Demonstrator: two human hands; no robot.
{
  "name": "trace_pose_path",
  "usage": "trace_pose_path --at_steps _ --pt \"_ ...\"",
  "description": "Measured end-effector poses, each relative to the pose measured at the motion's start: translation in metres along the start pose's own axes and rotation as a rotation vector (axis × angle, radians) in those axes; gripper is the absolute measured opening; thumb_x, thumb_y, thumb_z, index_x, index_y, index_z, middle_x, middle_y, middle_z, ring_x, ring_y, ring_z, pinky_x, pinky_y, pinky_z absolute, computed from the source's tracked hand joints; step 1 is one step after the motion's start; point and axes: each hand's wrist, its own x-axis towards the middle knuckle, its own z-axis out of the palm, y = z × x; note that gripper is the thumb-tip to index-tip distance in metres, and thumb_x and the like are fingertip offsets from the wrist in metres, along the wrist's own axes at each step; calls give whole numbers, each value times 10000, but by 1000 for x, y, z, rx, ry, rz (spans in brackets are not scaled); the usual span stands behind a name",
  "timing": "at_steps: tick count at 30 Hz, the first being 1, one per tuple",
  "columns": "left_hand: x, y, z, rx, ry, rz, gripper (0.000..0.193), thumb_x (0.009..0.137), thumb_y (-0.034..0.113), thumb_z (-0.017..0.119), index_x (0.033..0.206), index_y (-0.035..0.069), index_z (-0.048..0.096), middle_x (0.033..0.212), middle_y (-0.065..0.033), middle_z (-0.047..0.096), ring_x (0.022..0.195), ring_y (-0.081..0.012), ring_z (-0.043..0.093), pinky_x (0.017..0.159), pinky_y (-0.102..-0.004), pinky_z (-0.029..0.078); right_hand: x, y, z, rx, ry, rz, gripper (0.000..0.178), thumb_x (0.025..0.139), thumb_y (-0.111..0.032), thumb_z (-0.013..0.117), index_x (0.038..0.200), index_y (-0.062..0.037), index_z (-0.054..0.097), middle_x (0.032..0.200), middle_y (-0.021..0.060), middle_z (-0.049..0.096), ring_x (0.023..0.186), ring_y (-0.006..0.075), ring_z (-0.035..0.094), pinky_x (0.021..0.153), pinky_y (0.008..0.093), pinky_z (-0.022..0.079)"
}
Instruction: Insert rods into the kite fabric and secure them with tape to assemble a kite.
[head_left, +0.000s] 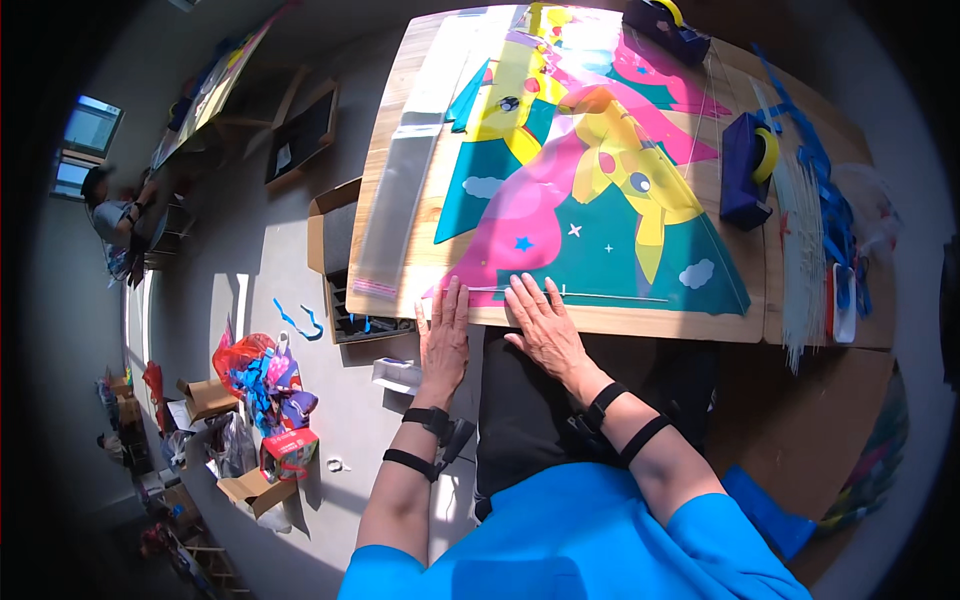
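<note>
A triangular kite sheet [590, 262] in green, pink and yellow, printed with a cartoon figure, lies flat on the wooden table [640, 320]. Along its near edge runs a thin white rod [620, 297]. At the sheet's left corner my left hand [443, 340] rests flat, fingers stretched toward the table. My right hand [545, 328] lies just beside it, fingers spread on the near edge by the rod's left part. Neither hand is closed round anything. More printed sheets [500, 110] in similar colours lie beyond, overlapping.
A long clear plastic sleeve [400, 190] lies at the table's left. Two tape dispensers [745, 175] [672, 35] stand at the right and far side. White rods [803, 250] and blue strips [825, 190] lie at the right. Bags and boxes [255, 485] sit on the floor; another person [120, 215] is far left.
</note>
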Motion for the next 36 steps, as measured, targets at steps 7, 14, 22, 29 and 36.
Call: trace_pose_path --at_steps 7,14,22,29,36 --pt "-3 -4 1 -88 43 2 907 682 -76 521 1500 105 173 1560 -72 156 1425 -315 174 1153 -548 120 -54 51 -20 -35 60 146 842 781 -415 681 1418 -12 306 1507 150 274 1420 292 213 1170 444 136" --pt "-3 -5 5 -103 17 23 901 692 -42 554 1498 103 179 1566 -75 134 1437 -334 123 1150 -554 114 -135 116 -69 -60 73 425 818 792 -370 690 1409 18 318 1512 165 260 1420 307 210 1165 456 142" --pt "-2 63 -22 -180 39 400 589 803 152 679 1342 71 455 1329 -99 484 1242 -286 445 1042 -410 363 -100 230 -180 271 804 821 244 904 -202 610 999 23 612 927 106 604 764 213 600 694 345 494" --pt "-11 104 15 -371 12 429 276 794 116 661 1055 45 603 1068 -96 588 1025 -273 558 914 -391 427 -50 340 -212 1002 464 1465 241 782 -217 740 771 -4 627 599 32 524 487 114 487 409 281 364" --pt "-8 105 21 -317 24 388 175 772 135 660 924 49 645 965 -90 598 963 -268 555 874 -381 424 -46 347 -193 1267 482 1447 196 802 -206 711 885 -44 638 745 -2 536 590 125 496 578 384 531"
